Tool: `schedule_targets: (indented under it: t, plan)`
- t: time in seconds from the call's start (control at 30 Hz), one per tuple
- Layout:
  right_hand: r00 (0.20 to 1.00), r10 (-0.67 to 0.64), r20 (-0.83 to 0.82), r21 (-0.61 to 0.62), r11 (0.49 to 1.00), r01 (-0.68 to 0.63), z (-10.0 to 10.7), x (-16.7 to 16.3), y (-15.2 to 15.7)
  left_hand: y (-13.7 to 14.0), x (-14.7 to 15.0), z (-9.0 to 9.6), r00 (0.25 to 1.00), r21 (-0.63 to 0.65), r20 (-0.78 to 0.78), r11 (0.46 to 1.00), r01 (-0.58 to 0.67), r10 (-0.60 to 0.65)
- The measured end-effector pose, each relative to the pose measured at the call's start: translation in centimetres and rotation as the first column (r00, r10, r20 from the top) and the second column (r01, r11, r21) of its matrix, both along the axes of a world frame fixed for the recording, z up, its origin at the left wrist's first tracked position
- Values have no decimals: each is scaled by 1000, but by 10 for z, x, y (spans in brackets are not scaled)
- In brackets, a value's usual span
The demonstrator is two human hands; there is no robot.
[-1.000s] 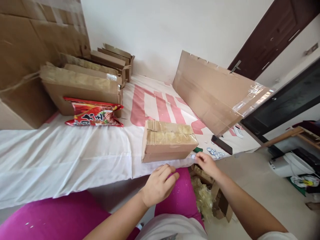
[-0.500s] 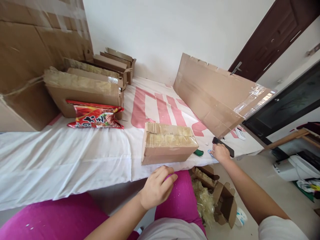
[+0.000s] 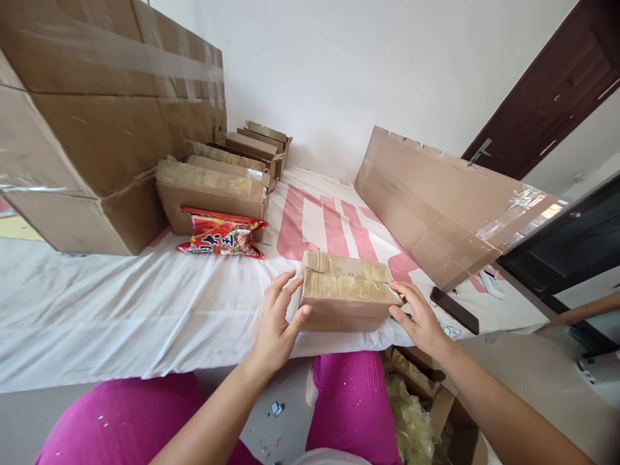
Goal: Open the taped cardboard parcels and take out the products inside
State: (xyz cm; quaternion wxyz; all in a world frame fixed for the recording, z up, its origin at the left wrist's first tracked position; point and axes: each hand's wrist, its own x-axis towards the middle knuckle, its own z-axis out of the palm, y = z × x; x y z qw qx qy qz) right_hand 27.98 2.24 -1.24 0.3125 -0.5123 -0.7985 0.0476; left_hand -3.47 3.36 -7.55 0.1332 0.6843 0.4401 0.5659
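Note:
A small cardboard box (image 3: pixel 346 313) lies near the front edge of the cloth-covered table (image 3: pixel 203 310), its top seam covered with yellowish tape. At its left end is my left hand (image 3: pixel 278 323), fingers spread, with the thumb by the front corner. My right hand (image 3: pixel 419 316) is at the other end, fingertips by the top right corner and thumb near the front face. Both hands are open around the box, which rests on the cloth. A dark green object (image 3: pixel 408 316) is mostly hidden behind my right hand.
A black phone (image 3: pixel 454 310) lies right of my right hand. A large cardboard panel (image 3: pixel 431 200) stands behind it. To the left are a red noodle packet (image 3: pixel 223 236), several opened cartons (image 3: pixel 208 190) and a big carton (image 3: pixel 111 129). Scrap boxes (image 3: pixel 455 420) lie on the floor.
My right hand has left the phone and small things at the right and come to the box's right end. My left hand has risen from my lap to its left end, fingers opening.

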Motion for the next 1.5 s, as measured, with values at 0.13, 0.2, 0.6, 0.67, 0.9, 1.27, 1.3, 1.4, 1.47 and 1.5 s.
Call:
schedule_targets:
  t: [0.13,0.2,0.6,0.67,0.9,1.27,1.3,1.4,1.47,1.5]
  plan:
    - [995,-56,-88,-19,998,55,2,-7,3,1,-3,-1,998,44,56,999,18,-21]
    - [990,-74,-119,-22,997,72,1,-7,3,1,-4,-1,996,67,70,997,46,-50]
    - [982,-124,-145,49,990,132,4,-12,-6,-3,-3,7,971,37,183,988,148,-153]
    - [971,-112,-211,17,993,119,2,-12,-5,-4,-3,12,969,27,204,990,139,-142]
    - [932,-130,-338,-44,992,122,5,-10,-5,-10,3,26,947,-50,314,995,84,-64]
    - [922,-23,387,592,773,-229,53,-52,1,-11,6,17,903,-9,406,987,160,-143]
    - [904,-7,427,599,751,-278,54,-55,3,-10,5,17,903,-11,404,987,162,-144]
    - [881,42,470,602,715,-355,55,-61,9,-8,3,18,906,-22,397,985,170,-147]
    - [883,74,464,586,721,-369,57,-63,12,-8,2,18,911,-27,385,985,171,-147]
    - [884,89,458,581,723,-374,58,-65,12,-8,1,19,914,-26,378,985,170,-148]
